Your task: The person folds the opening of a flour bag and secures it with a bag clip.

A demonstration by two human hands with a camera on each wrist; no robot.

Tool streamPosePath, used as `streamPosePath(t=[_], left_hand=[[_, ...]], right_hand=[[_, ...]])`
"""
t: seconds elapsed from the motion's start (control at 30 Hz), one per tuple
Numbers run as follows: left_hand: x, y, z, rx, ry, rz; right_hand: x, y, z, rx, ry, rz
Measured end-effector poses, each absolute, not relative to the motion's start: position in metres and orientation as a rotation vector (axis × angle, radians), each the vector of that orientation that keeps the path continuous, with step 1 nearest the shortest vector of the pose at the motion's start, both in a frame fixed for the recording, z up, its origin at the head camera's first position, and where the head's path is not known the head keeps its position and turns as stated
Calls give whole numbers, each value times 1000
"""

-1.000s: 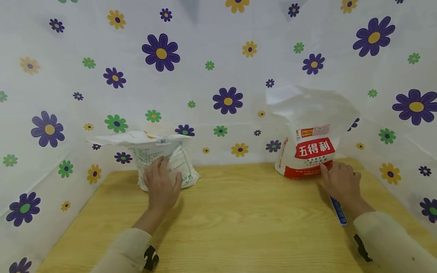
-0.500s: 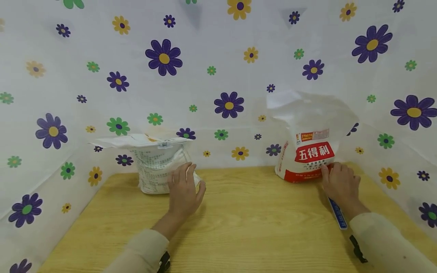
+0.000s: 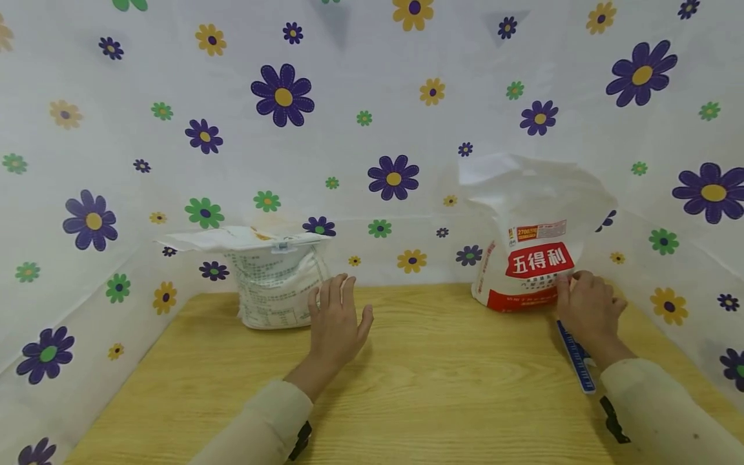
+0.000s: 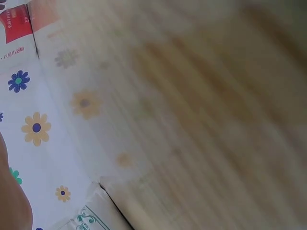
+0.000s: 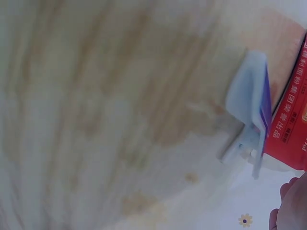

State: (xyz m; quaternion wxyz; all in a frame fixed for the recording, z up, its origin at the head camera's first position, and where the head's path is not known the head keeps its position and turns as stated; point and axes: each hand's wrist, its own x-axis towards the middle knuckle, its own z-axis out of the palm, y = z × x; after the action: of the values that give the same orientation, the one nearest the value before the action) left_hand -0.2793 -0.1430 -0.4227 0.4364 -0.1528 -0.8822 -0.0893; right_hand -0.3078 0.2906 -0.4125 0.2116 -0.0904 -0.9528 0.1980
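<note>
A white bag with green print [image 3: 273,287] stands at the left back of the table, its top folded flat with a small pale clip. Just right of it, my left hand [image 3: 336,329] hovers with fingers spread and holds nothing. A white-and-red flour bag [image 3: 531,271] stands at the right back, its loose top rising upward. My right hand [image 3: 589,310] is beside its lower right corner, fingers loosely bent; contact cannot be told. Below that hand lies a long blue-and-white plastic strip [image 3: 575,357]. In the right wrist view, the strip [image 5: 259,105] appears apart from the fingers [image 5: 287,188].
The wooden table [image 3: 418,381] carries both bags against a white flower-print backdrop [image 3: 349,77], which also rises at both sides. Dark straps show near both wrists.
My left hand has moved right, from the front of the green-print bag to just past its right edge. My right hand has stayed near the flour bag, baring more of the blue strip.
</note>
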Motion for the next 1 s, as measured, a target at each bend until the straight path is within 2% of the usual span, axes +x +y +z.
streamPosePath(t=[0.4, 1.0], left_hand=[[-285, -126, -422, -315, -2307, -209], [-296, -106, -425, -290, -2433, -129]], right_hand=[[-318, 291, -392, -308, -2667, 610], [-337, 280, -377, -495, -2538, 1113]])
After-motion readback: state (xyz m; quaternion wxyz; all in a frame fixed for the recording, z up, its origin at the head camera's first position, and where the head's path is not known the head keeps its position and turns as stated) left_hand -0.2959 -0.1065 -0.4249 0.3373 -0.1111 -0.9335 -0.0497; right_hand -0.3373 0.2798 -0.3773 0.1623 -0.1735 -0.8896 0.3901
